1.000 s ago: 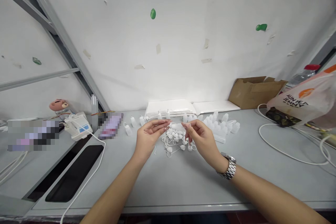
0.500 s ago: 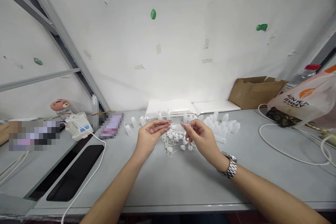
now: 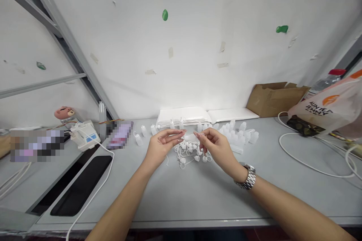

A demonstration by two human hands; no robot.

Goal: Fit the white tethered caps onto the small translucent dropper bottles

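Two hands [image 3: 158, 146] [image 3: 217, 146] pinch a translucent, rounded bottle [image 3: 191, 138] near looped white caps [image 3: 189, 150].

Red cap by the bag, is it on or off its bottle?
On: the red cap sits on top of the clear bottle, which is partly hidden behind the bag.

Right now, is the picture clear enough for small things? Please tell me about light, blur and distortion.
Head view: light is soft, the wall brightest low down, the top right corner dark; a faint shadow lies on the table; the watch glints; wide-angle stretching shows towards the sides; the pale piece between left hand and right hand looks soft, its details unclear.
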